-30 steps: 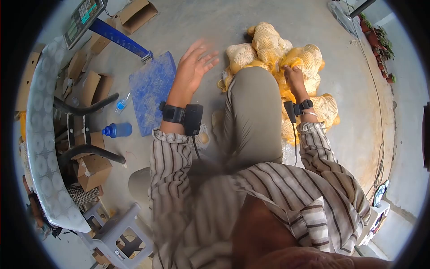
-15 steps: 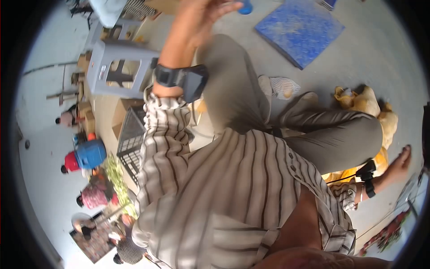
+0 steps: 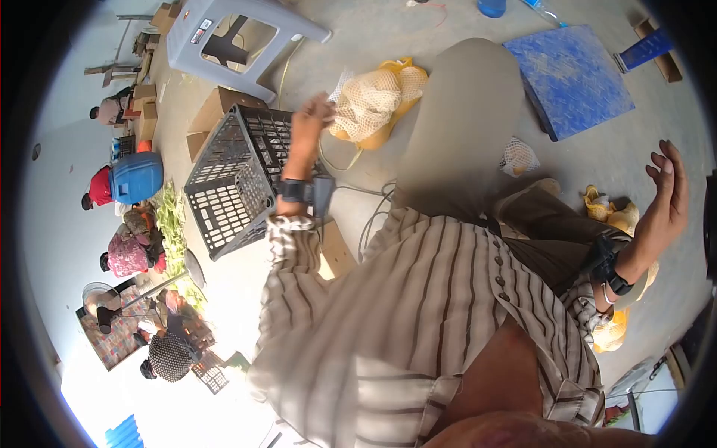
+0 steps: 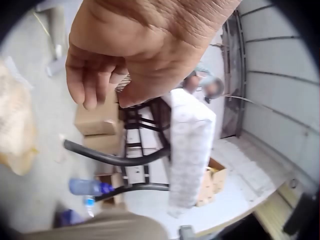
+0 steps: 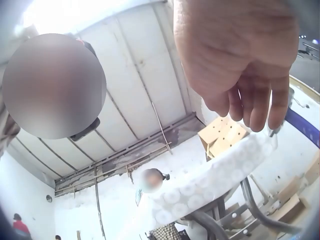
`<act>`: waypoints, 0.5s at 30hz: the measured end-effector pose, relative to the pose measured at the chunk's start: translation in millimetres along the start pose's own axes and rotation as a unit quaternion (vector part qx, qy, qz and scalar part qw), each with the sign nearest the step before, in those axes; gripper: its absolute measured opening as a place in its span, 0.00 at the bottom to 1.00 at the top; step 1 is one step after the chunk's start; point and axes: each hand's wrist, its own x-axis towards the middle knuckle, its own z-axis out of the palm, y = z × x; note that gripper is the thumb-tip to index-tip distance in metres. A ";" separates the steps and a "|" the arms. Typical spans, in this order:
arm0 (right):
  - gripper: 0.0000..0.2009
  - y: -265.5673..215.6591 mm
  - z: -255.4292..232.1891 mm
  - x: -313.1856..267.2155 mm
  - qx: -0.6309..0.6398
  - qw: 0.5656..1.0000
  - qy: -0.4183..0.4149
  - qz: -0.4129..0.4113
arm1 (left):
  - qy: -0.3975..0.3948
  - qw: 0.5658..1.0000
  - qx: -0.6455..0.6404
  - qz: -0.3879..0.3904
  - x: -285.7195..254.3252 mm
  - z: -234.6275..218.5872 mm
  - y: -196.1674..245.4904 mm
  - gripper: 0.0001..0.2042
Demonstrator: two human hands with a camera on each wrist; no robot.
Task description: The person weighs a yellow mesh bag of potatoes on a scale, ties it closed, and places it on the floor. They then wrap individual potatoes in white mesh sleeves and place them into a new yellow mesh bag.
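Beside a yellow mesh bag of round fruit in white foam nets [image 3: 373,104], on the floor left of the knee, is my left hand [image 3: 305,131]. Motion blurs its fingers in the head view. In the left wrist view the left hand [image 4: 135,45] has loosely bent fingers with nothing between them, and the bag stands apart at the left edge. My right hand [image 3: 665,194] is held out at the far right, fingers extended and holding nothing. Below it, more yellow fruit bags [image 3: 612,332] are partly hidden by the arm and leg. A single foam-netted fruit [image 3: 518,157] lies near the shoe.
A black plastic crate [image 3: 231,187] stands left, close by my left forearm, with a grey stool [image 3: 246,45] beyond it. Cables [image 3: 377,216] run on the floor. A blue platform scale [image 3: 575,82] sits upper right. Several people sit in the background near green vegetables [image 3: 172,231].
The view has swung left, bringing in the crate and the separate fruit bag. My right hand has let go of the bag in the pile and lifted away. My left hand has moved to the separate bag.
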 end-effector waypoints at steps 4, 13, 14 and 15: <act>0.13 11.7 18.4 0.8 0.023 0.998 -0.033 0.048 | -0.001 0.991 0.133 0.030 13.2 18.1 -120.7 0.21; 0.13 58.8 27.0 -1.9 0.087 0.978 -0.070 0.176 | 0.038 0.909 0.310 0.277 62.0 99.5 -72.4 0.23; 0.13 60.3 27.2 -2.4 0.085 0.976 -0.070 0.186 | 0.034 0.892 0.346 0.288 79.3 106.2 -70.2 0.24; 0.13 63.2 26.8 -2.3 0.083 0.976 -0.066 0.188 | 0.030 0.875 0.380 0.298 91.4 112.8 -63.4 0.25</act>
